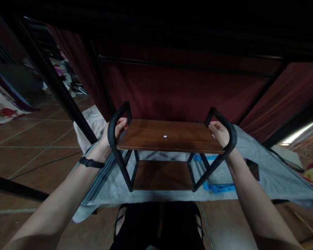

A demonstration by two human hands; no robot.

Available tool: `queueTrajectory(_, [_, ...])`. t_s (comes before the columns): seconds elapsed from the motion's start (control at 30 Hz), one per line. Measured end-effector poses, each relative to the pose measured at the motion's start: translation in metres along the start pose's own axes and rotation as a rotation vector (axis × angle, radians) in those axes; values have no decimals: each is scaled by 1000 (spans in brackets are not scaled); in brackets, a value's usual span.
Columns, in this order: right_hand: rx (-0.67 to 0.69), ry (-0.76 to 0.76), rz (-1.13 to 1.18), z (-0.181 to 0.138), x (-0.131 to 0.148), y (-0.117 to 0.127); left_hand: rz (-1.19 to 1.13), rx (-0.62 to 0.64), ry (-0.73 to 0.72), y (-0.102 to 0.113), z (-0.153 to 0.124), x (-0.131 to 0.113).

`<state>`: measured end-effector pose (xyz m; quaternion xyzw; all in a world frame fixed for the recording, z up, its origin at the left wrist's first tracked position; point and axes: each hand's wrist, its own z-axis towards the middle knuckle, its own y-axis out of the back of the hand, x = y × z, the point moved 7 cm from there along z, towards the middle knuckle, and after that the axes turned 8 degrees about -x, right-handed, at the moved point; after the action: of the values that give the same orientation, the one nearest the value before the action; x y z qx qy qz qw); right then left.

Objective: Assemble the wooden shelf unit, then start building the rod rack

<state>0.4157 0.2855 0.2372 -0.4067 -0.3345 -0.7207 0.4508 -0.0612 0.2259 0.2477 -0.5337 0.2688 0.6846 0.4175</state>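
A small two-tier shelf rack stands upright before me, with black tube side frames (122,168) and two brown wood-look boards. Its upper board (169,135) has a small white mark near the middle. The lower board (163,175) lies close to the cloth. My left hand (119,127), a black band on its wrist, reaches inside the left side frame, fingers curled at the upper board's far left corner. At the opposite corner, my right hand (219,132) is closed in a pinch inside the right side frame. The side tubes partly hide both hands.
Grey cloth (266,163) covers the low surface under the rack. Grey strips (100,182) lie at left; blue-ended pieces (219,188) and a dark phone-like object (253,169) lie at right. Black posts (59,90) and a dark red curtain (167,90) stand around it.
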Motion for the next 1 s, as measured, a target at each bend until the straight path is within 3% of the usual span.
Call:
queueTrajectory(0.13, [35, -18, -1, 4, -1, -3, 16, 8, -16, 0, -1, -2])
queueTrajectory(0.3, [24, -147, 84, 6, -10, -5, -7, 31, -47, 1, -2, -3])
queueTrajectory(0.63, [-62, -109, 27, -5, -5, 6, -129, 44, 60, -3, 5, 11])
queueTrajectory(1.0, [-37, -97, 6, -1, 6, -3, -57, 14, -6, -2, -1, 3])
